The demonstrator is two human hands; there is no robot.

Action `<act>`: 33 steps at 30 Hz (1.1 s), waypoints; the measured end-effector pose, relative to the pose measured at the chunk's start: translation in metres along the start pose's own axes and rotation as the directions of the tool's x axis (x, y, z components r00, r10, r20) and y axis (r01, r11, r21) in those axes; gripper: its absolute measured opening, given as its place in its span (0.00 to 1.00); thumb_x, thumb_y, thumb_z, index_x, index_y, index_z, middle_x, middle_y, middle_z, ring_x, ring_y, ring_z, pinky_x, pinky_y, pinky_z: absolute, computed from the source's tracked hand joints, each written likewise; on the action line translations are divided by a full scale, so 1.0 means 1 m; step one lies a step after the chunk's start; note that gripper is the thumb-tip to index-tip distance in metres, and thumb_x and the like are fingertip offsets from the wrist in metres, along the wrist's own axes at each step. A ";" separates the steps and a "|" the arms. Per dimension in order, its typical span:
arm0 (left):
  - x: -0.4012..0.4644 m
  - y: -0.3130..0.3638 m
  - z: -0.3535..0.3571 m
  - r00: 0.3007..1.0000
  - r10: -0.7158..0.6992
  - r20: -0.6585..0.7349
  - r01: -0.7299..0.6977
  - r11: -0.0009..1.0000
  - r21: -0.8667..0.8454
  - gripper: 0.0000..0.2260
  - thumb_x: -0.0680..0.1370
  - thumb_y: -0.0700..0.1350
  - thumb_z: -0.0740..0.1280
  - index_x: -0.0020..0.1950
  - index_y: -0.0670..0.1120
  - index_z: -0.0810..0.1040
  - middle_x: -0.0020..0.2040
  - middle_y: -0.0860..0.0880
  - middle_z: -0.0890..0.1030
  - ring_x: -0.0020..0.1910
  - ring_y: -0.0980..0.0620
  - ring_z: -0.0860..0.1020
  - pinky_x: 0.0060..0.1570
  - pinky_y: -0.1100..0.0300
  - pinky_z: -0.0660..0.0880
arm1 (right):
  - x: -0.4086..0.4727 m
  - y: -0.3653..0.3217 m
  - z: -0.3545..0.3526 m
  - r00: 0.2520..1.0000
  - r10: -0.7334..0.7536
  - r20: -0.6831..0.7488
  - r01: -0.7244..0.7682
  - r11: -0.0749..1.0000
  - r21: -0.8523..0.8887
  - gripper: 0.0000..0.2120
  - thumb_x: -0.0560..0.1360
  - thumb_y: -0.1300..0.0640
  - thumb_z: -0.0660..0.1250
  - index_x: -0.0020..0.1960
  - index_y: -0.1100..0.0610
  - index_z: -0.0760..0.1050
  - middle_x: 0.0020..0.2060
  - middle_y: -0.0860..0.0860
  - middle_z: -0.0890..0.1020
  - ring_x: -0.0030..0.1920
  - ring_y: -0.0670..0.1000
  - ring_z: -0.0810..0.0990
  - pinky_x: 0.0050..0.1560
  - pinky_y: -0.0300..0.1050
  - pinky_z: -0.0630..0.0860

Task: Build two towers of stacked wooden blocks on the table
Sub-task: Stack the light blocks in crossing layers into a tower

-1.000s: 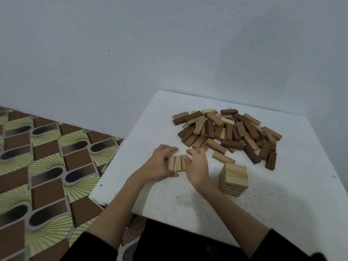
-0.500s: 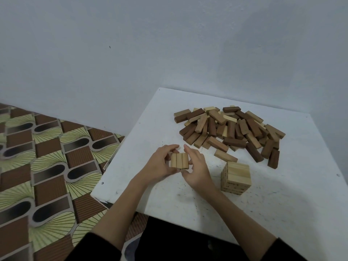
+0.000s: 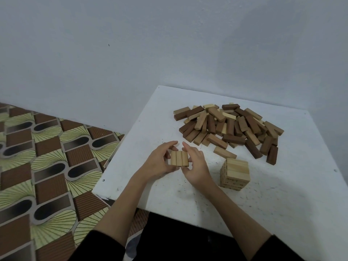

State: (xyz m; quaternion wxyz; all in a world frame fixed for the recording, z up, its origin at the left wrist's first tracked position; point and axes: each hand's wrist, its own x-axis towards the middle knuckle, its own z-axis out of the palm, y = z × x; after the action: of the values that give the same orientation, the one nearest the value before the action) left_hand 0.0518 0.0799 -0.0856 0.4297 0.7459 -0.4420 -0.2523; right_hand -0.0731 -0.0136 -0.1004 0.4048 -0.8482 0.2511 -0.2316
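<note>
Three light wooden blocks point(image 3: 179, 158) lie side by side as one flat row near the table's left front. My left hand point(image 3: 160, 161) presses the row from the left and my right hand point(image 3: 196, 162) from the right, so both hold it between them. To the right stands a short tower of light blocks point(image 3: 235, 173), several layers high. A loose pile of light and dark blocks point(image 3: 229, 127) lies further back on the white table point(image 3: 282, 194).
One light block point(image 3: 225, 152) lies alone between the pile and the tower. The table's left edge drops to a patterned floor point(image 3: 47, 166). A pale wall runs behind the table. My dark-clothed lap sits under the near edge.
My hands have squared the three blocks into a tight row and shifted it slightly; the thumbs now close around its near side. Tower and pile are unchanged.
</note>
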 end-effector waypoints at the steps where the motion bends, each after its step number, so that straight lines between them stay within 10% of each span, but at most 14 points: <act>1: -0.001 0.000 0.000 1.000 0.000 0.001 0.000 1.000 -0.010 0.33 0.67 0.36 0.77 0.65 0.55 0.68 0.52 0.59 0.74 0.40 0.67 0.69 0.40 0.74 0.69 | 0.000 0.000 0.000 1.000 0.006 0.002 -0.006 1.000 -0.001 0.34 0.69 0.71 0.65 0.73 0.56 0.62 0.59 0.53 0.74 0.55 0.49 0.67 0.56 0.47 0.71; 21: -0.004 0.007 -0.003 0.999 -0.046 -0.011 0.045 0.995 -0.089 0.33 0.65 0.34 0.77 0.66 0.49 0.71 0.51 0.56 0.77 0.40 0.57 0.70 0.40 0.71 0.71 | 0.008 -0.022 -0.010 0.969 0.160 0.188 -0.141 0.984 -0.113 0.37 0.72 0.71 0.63 0.76 0.53 0.54 0.63 0.51 0.68 0.61 0.51 0.63 0.61 0.43 0.65; 33: 0.000 0.080 -0.027 0.985 0.156 -0.078 -0.159 0.987 -0.039 0.35 0.64 0.37 0.78 0.67 0.55 0.70 0.54 0.57 0.79 0.55 0.64 0.73 0.56 0.71 0.68 | 0.016 -0.073 -0.085 0.990 -0.052 0.130 0.064 0.994 -0.087 0.36 0.71 0.67 0.67 0.75 0.53 0.57 0.60 0.50 0.70 0.60 0.49 0.66 0.62 0.46 0.68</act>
State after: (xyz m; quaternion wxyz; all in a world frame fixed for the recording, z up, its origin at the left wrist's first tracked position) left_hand 0.0365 0.0721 -0.0028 0.4812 0.7076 -0.4774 -0.1996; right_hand -0.0941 -0.0324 0.0089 0.3741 -0.8858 0.2102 -0.1768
